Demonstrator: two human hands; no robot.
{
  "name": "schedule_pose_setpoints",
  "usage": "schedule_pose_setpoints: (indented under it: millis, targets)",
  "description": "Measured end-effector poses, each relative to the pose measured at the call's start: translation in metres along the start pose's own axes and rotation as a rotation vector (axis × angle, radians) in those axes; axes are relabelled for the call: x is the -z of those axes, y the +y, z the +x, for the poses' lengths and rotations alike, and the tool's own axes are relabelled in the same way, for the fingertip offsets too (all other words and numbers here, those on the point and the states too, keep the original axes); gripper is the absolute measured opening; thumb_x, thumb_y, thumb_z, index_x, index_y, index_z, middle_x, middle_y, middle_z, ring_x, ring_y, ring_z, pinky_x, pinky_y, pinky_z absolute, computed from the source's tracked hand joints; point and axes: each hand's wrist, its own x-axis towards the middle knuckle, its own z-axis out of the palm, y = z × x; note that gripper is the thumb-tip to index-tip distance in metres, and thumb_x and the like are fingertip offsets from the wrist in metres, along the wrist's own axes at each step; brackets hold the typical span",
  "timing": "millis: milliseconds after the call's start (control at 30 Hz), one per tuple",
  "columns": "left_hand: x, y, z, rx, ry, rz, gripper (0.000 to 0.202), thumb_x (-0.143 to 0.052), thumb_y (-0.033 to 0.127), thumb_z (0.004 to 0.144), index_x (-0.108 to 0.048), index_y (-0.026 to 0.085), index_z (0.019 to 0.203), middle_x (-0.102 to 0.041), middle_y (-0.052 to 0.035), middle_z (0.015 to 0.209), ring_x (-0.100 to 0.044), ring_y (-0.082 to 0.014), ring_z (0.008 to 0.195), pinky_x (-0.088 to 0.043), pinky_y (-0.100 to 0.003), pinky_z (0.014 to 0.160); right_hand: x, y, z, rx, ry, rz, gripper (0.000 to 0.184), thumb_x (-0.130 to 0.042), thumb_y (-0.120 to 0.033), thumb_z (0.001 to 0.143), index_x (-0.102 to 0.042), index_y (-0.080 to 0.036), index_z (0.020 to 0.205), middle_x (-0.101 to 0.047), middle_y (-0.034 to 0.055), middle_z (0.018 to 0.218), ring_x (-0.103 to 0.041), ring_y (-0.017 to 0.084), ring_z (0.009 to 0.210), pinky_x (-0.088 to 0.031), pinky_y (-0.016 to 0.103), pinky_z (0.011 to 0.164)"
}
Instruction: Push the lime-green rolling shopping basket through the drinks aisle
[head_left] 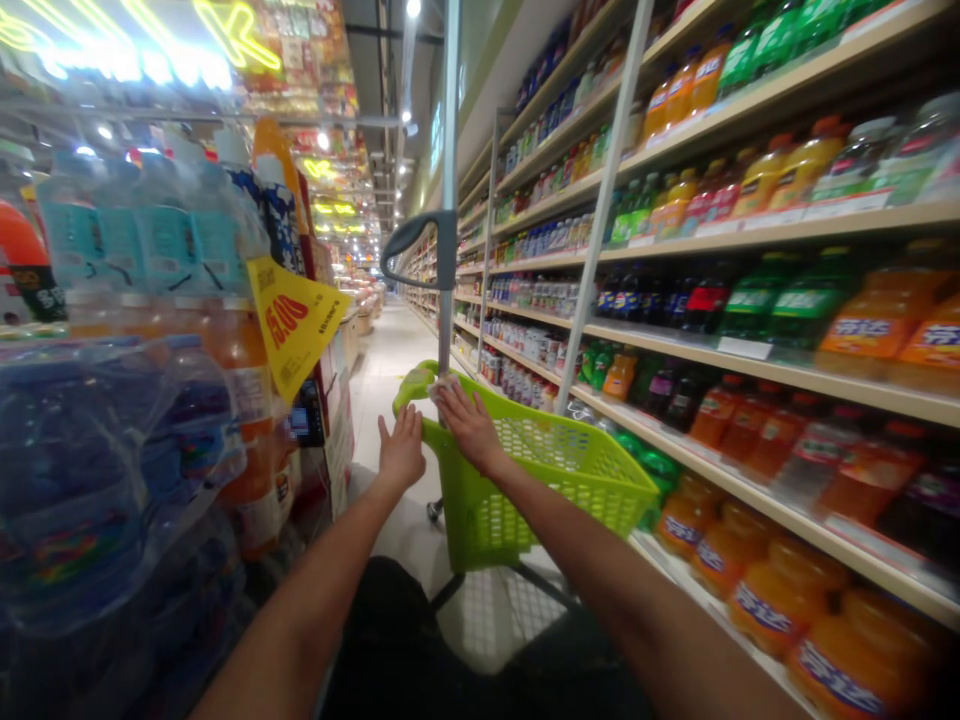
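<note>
A green plastic shopping trolley (pixel 540 500) stands in front of me, with a tall metal pole (pixel 451 110) rising from its near corner. A grey looped handle (pixel 412 250) is fixed on that pole. My left hand (pixel 403 450) rests its fingers against the trolley's green upper edge, thumb apart, holding nothing that I can see. Against the foot of the pole, my right hand (pixel 468 430) presses a small crumpled white cloth (pixel 444 388) under its fingertips. Its fingers are mostly straight. The cloth is partly hidden, and whether it is tissue or fabric cannot be made out.
Shelves (pixel 795 235) of bottled drinks line the right side, close to the trolley. On the left, shrink-wrapped bottle packs (pixel 90 480) are stacked beside a yellow price sign (pixel 296 325). A pale aisle floor (pixel 382 345) runs ahead between them.
</note>
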Motion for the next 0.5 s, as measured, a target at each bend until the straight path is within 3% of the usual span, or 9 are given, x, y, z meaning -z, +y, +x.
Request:
schedule_pose_setpoints:
  millis: [267, 500]
  targets:
    - [0.001, -0.002, 0.001, -0.013, -0.026, -0.005, 0.076, -0.045, 0.016, 0.07, -0.019, 0.013, 0.141, -0.012, -0.009, 0.151, -0.003, -0.024, 0.139, -0.001, -0.057, 0.108, -0.021, -0.016, -0.04, 0.045, 0.0, -0.034, 0.042, -0.034, -0.007, 0.089, -0.047, -0.018, 0.127, -0.046, 0.0082, 0.135, -0.03, 0.021, 0.132, -0.021, 0.047, 0.108]
    - [-0.002, -0.002, 0.001, -0.011, -0.041, -0.009, 0.081, -0.044, 0.015, 0.066, -0.014, 0.008, 0.141, -0.008, -0.009, 0.151, -0.001, -0.0239, 0.139, -0.002, -0.059, 0.107, 0.005, 0.001, 0.015, 0.022, 0.063, -0.049, 0.044, -0.035, -0.012, 0.089, -0.04, -0.016, 0.133, -0.039, 0.0103, 0.139, -0.022, 0.023, 0.135, -0.018, 0.049, 0.108]
